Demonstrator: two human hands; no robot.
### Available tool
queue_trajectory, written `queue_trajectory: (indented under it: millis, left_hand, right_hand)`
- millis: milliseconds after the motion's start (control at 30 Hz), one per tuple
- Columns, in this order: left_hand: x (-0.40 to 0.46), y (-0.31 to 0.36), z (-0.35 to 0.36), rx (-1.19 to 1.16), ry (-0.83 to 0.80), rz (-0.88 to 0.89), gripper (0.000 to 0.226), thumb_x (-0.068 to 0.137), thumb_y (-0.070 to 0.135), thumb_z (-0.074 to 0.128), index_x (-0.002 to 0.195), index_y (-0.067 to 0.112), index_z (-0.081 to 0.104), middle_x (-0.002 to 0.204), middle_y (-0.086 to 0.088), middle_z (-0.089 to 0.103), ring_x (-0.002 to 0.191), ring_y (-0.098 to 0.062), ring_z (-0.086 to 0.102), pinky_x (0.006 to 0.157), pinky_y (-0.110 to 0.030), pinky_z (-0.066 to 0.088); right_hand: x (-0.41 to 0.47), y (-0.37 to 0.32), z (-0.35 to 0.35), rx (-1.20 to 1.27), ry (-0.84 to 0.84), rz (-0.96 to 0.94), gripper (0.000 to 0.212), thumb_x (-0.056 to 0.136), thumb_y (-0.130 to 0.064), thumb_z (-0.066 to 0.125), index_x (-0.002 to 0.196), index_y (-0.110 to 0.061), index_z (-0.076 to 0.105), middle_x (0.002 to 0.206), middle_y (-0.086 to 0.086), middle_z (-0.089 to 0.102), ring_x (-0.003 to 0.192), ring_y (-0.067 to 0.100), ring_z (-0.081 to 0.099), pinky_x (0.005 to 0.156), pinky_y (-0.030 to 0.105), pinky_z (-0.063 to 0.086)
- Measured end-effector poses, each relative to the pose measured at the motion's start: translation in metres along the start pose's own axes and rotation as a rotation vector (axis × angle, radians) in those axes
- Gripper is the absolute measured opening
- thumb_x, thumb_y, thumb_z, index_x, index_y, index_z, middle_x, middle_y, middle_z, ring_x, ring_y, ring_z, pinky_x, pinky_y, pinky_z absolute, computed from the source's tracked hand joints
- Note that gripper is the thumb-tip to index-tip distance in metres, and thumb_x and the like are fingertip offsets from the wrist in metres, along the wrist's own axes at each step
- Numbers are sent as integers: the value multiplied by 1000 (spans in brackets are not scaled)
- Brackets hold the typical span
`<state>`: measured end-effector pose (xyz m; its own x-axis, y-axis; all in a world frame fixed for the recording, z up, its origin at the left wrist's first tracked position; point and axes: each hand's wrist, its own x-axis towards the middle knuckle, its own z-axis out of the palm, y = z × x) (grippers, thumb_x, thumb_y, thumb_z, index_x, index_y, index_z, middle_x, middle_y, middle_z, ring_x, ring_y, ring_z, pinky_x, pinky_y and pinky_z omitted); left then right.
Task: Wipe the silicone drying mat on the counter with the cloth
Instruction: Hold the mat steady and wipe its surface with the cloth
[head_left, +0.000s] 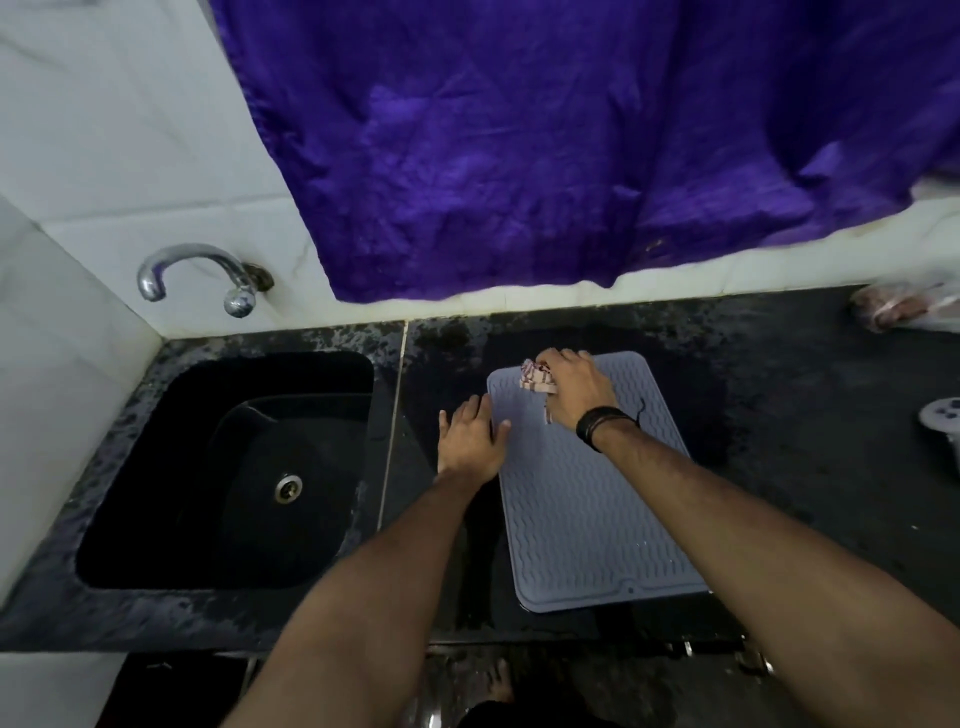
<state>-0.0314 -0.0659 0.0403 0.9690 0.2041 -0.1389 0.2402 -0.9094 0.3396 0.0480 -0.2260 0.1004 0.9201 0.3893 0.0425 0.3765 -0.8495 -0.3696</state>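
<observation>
A grey ribbed silicone drying mat (582, 509) lies flat on the black counter (779, 415), right of the sink. My right hand (574, 392) presses a bunched pink-and-white checked cloth (535, 379) onto the mat's far left corner; most of the cloth is hidden under the palm. My left hand (470, 439) lies flat with fingers spread on the mat's left edge, partly on the counter. A black band circles my right wrist.
A black sink (171, 519) with a steel drain is sunk into the counter at the left, under a chrome tap (208, 275). A purple sheet (519, 156) hangs over the tiled wall. A plastic bag (904, 312) and a white object (943, 415) sit at the far right.
</observation>
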Motion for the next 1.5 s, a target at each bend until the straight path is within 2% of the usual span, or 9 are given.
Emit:
queue_trajectory:
  millis: [100, 567, 700, 767, 933, 1067, 1167, 1300, 1500]
  left_hand:
    - [15, 11, -37, 44, 48, 34, 66, 105, 50, 36, 159, 14, 24, 165, -7, 25, 152, -23, 23, 126, -50, 4]
    - [48, 58, -165, 128, 278, 144, 61, 104, 41, 45, 158, 16, 29, 164, -8, 26, 152, -24, 24, 126, -48, 9]
    - [53, 65, -179, 154, 426, 192, 30, 99, 22, 52, 123, 15, 67, 135, -6, 56, 126, -29, 50, 114, -40, 30]
    - [55, 68, -181, 168, 491, 205, 26, 97, 18, 52, 110, 12, 73, 122, -6, 61, 116, -28, 53, 107, -37, 35]
    - [59, 72, -172, 155, 497, 193, 24, 98, 29, 57, 105, 13, 73, 117, -4, 62, 113, -26, 54, 108, -39, 35]
    - [56, 70, -144, 116, 386, 169, 33, 96, 42, 60, 114, 16, 68, 125, -2, 59, 120, -25, 53, 111, -42, 34]
    - [51, 65, -115, 72, 153, 124, 55, 93, 49, 62, 135, 15, 52, 141, -6, 52, 134, -28, 46, 115, -46, 32]
    - [39, 58, -73, 89, -164, 77, 86, 93, 51, 63, 158, 14, 22, 167, -8, 19, 153, -25, 18, 124, -52, 15]
    - [25, 58, -14, 8, -442, 5, 110, 91, 50, 68, 161, 13, -9, 169, -10, -12, 156, -29, -8, 125, -49, 12]
  right_hand:
    - [5, -8, -22, 17, 20, -43, 47, 75, 0, 58, 117, -16, 46, 112, 9, 60, 107, 29, 46, 70, 37, 43]
    - [35, -43, -111, 43, 200, -96, 45, 74, 0, 59, 113, -17, 47, 112, 6, 49, 103, 26, 50, 70, 38, 49]
    - [39, -43, -123, 87, 198, -56, 39, 79, -11, 62, 111, -15, 41, 110, 10, 53, 97, 29, 55, 70, 36, 47]
    - [40, -42, -128, 92, 203, -49, 36, 83, -16, 61, 112, -14, 40, 110, 11, 53, 96, 30, 57, 72, 38, 49]
    - [40, -32, -126, 94, 197, -28, 34, 85, -21, 61, 111, -14, 41, 110, 10, 53, 95, 30, 59, 73, 40, 51]
    - [36, -13, -107, 82, 149, 4, 34, 83, -19, 61, 113, -12, 45, 113, 10, 54, 98, 29, 58, 78, 41, 51]
    - [29, 5, -86, 62, 74, 56, 42, 83, -19, 62, 121, -10, 47, 120, 11, 52, 106, 30, 57, 82, 40, 50]
    - [16, 31, -59, 49, -12, 136, 38, 87, -29, 63, 118, -8, 54, 122, 13, 51, 106, 31, 57, 82, 37, 48]
    - [-22, 66, -10, 23, -133, 232, 28, 87, -30, 64, 107, -10, 64, 114, 10, 60, 97, 27, 62, 82, 35, 53]
